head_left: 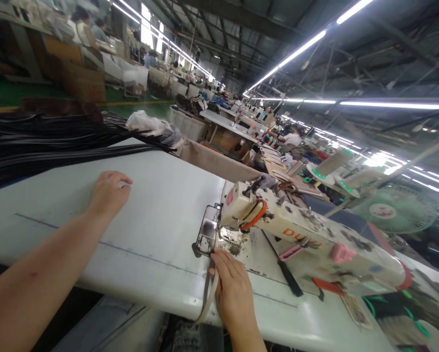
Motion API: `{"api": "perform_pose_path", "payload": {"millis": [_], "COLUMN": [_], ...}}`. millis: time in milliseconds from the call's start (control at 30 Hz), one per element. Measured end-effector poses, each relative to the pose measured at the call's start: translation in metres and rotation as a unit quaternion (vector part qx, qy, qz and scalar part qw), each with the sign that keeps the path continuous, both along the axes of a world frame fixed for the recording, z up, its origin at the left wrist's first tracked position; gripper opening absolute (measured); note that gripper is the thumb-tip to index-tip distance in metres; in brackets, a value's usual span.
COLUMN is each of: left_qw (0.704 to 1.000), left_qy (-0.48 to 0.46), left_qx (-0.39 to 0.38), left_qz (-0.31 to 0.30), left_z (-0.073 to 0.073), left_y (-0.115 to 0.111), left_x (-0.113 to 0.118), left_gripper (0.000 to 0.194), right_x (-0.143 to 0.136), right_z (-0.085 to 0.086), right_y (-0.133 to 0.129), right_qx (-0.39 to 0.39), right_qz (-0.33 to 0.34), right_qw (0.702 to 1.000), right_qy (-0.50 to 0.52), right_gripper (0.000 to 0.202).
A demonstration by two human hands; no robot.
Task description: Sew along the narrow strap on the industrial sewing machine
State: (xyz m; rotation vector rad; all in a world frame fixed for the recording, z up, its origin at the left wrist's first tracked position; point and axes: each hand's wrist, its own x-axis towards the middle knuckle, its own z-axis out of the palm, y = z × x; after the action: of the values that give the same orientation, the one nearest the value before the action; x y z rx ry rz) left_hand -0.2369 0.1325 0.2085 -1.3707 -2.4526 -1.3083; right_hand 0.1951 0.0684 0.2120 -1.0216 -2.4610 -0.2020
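My right hand is at the front of the sewing machine, its fingers closed on a narrow beige strap. The strap runs up toward the metal plate beside the needle area and hangs down over the table's front edge. My left hand is over the white table, left of the machine, with its fingers loosely curled apart and nothing in them. Nearest to it is a pile of long black strips at the table's far left.
A black-handled tool lies under the machine arm. Thread cones and a green fan stand on the right. Beyond the table are a beige-lined bin and a plastic bag. Other people work farther off.
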Motion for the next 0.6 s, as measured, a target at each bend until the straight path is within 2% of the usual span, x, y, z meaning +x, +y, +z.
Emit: {"api": "perform_pose_path", "payload": {"millis": [367,600], "left_qw": [0.999,0.999], "left_qy": [-0.032,-0.015], "left_qx": [-0.007,-0.011], "left_qz": [-0.02,-0.032], "left_z": [0.005,-0.0002], "left_y": [-0.0023,0.0039], "left_x": [-0.0017,-0.0029], "left_gripper": [0.02,0.019], "right_x": [-0.0019,-0.0042], "right_z": [0.0044,0.0071], "right_y": [-0.0005,-0.0004], "right_qx": [-0.006,-0.008], "right_qz": [0.001,-0.02], "right_qw": [1.0,1.0], "right_qy": [0.005,0.009], "right_gripper": [0.03,0.031]}}
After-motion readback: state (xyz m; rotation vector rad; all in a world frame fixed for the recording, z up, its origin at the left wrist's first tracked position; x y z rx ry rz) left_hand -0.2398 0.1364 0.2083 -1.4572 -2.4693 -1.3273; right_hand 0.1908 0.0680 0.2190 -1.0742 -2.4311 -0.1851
